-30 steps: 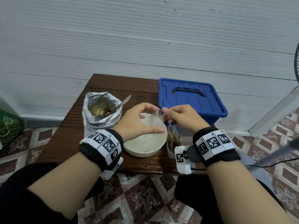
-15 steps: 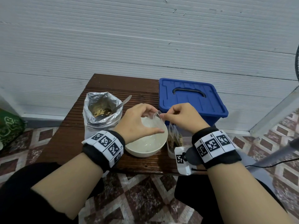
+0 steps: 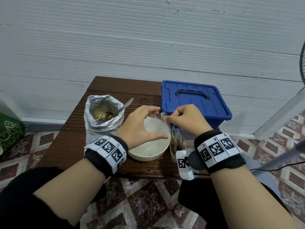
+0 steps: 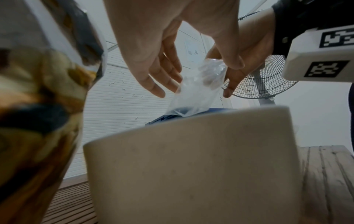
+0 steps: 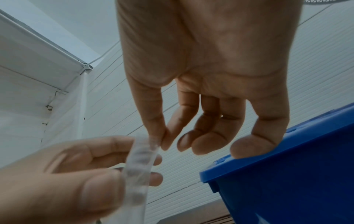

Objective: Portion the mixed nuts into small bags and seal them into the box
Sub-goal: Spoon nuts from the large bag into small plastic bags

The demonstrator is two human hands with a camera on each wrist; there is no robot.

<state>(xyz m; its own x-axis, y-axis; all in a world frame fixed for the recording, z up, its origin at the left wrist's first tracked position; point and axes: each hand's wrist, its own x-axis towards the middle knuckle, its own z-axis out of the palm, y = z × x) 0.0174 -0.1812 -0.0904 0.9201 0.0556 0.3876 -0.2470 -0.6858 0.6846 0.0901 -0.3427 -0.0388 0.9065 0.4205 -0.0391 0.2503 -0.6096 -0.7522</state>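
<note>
Directly above a white bowl (image 3: 149,150), two bare hands hold a small clear plastic bag (image 3: 162,123) between them; the left hand (image 3: 140,124) arches over the bowl with its thumb stretched along the near side and its fingertips meeting the bag's top edge, though how firmly they grip the plastic cannot be told; the right hand (image 3: 186,120) pinches the bag's zip strip between thumb and forefinger, the other fingers loosely curled; in the right wrist view that pinch is plain, with the right hand (image 5: 206,94) closing on the strip of the bag (image 5: 138,168); in the left wrist view the bag (image 4: 197,89) hangs crumpled and looks empty, just over the rim of the bowl (image 4: 191,159). Both wrists wear black bands with white coded squares. The bowl sits near the front edge of a dark wooden counter (image 3: 74,138); to its left stands an open foil bag of mixed nuts (image 3: 103,115) with a metal spoon (image 3: 125,105) leaning out of it; to the bowl's right, partly hidden by the right wrist, stands a small bag already holding nuts (image 3: 178,142); behind that sits the blue box (image 3: 194,100), its lid on and its dark handle lying flat. A white panelled wall rises behind; patterned tiles cover the floor.
</note>
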